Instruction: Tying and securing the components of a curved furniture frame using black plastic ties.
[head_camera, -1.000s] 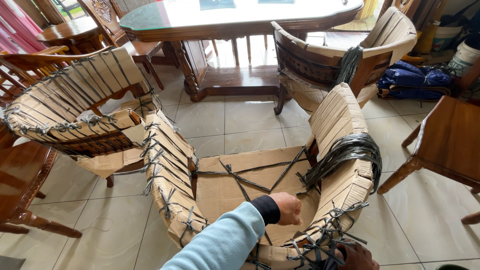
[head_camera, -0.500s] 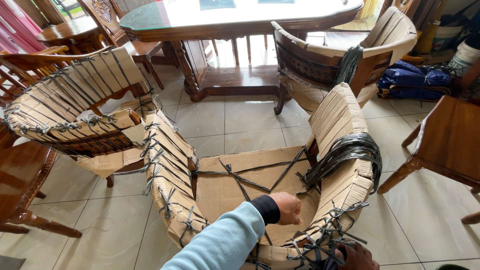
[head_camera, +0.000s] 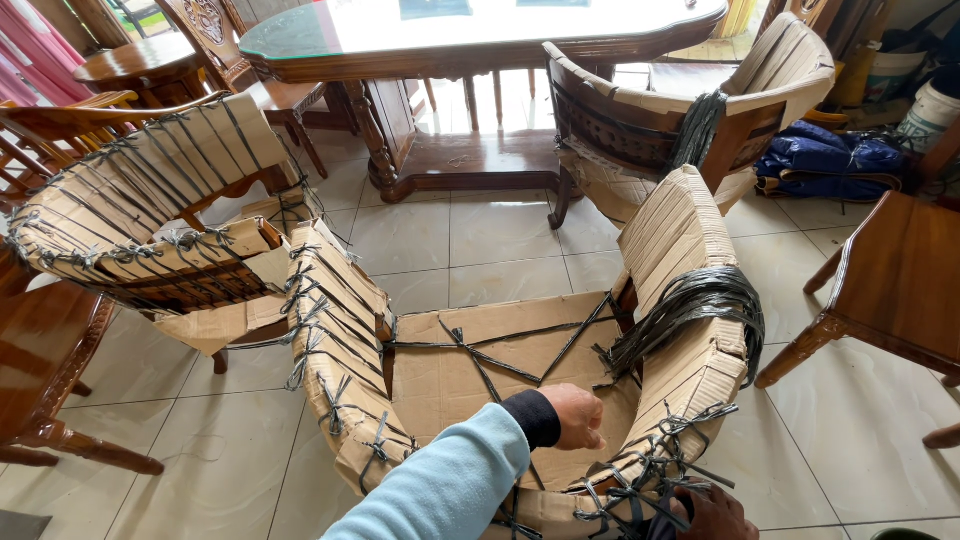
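Observation:
A wooden armchair wrapped in brown cardboard (head_camera: 690, 250) and bound with black straps (head_camera: 690, 300) stands right below me. My left hand (head_camera: 575, 415), in a light blue sleeve with a black cuff, reaches over the cardboard-covered seat (head_camera: 470, 370). Its fingers are curled into a fist against the inside of the chair's near rim, and I see nothing in them. My right hand (head_camera: 715, 512) shows only partly at the bottom edge. It is closed around a tangle of knotted black straps (head_camera: 650, 480) on the rim's outer side.
A second cardboard-wrapped chair (head_camera: 150, 230) stands at the left and a third (head_camera: 690, 100) at the back right. Behind is a glass-topped wooden table (head_camera: 480, 30). A wooden side table (head_camera: 900, 270) is on the right and a bare wooden chair (head_camera: 40, 350) on the left. The floor is tiled.

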